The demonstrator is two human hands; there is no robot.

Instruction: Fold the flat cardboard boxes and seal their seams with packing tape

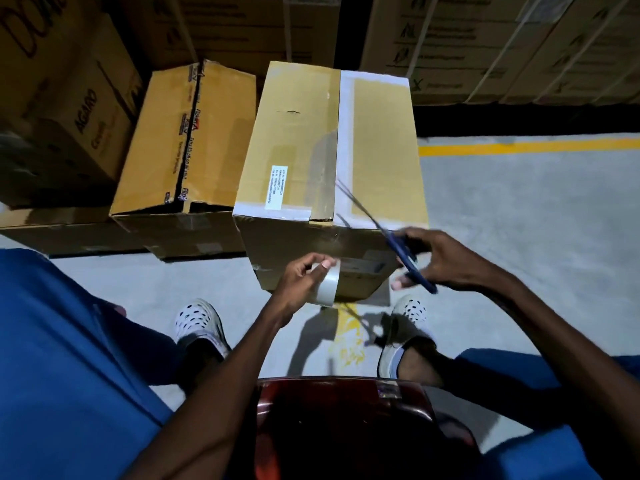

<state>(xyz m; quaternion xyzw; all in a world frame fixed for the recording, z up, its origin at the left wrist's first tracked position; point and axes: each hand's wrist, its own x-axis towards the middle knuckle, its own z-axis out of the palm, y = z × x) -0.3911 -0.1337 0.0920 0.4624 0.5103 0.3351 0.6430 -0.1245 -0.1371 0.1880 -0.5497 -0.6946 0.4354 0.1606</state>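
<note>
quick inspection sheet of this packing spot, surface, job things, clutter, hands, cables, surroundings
surface: grey concrete floor with a yellow painted line and a worn yellow mark near the feet
job's things: folded cardboard box stands on the floor, tape along its top seam and edges, white label on top; tape roll; blue-handled scissors, blades open
clutter: second box to the left, top seam gaping
hands: left hand holds the tape roll against the box front; right hand grips the scissors
cables: nothing seen
surroundings: stacked printed cartons behind; red seat under the person
</note>
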